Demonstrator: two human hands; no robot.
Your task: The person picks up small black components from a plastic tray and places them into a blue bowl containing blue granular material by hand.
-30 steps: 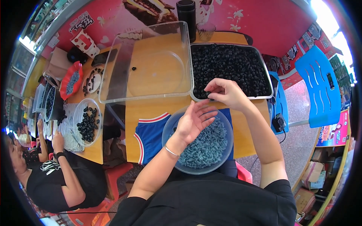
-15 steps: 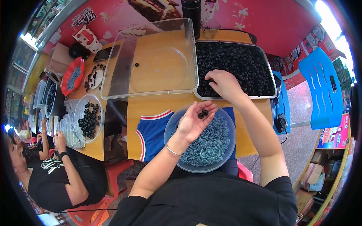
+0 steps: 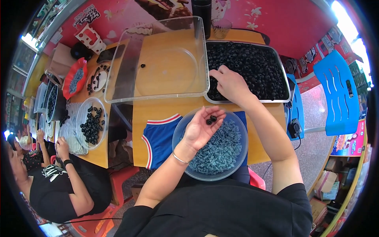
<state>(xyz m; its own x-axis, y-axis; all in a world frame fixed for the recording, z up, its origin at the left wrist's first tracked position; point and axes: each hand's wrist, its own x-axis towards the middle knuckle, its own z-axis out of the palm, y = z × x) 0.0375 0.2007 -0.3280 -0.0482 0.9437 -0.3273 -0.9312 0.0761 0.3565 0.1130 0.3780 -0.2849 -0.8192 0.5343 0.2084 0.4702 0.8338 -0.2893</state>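
While a co-worker's hand is raised at the left edge of the frame, a red scalloped dish of grey-blue bits sits at the upper left, and just below it a clear round bowl holds a heap of black pieces. Right of these, across the upper middle, stretches a clear rectangular plastic container, with a single black piece showing within its outline. Below that container, left of centre, lies a blue cloth with red-and-white trim. At the centre of the frame I have my left hand turned palm up, fingers spread loosely and slightly curled, with a few small black rings resting on it unpinched; a silvery bangle circles that wrist. Directly beneath the palm stands a clear round tub filled with translucent bluish pieces. Above and to the right, my right hand reaches over the lower rim of a metal tray, at the left part of a deep spread of black rings like those on my palm; its fingers are bent and drawn together, but their tips are partly hidden, so I can't make out whether they pinch one. Farther right stands a blue plastic chair.
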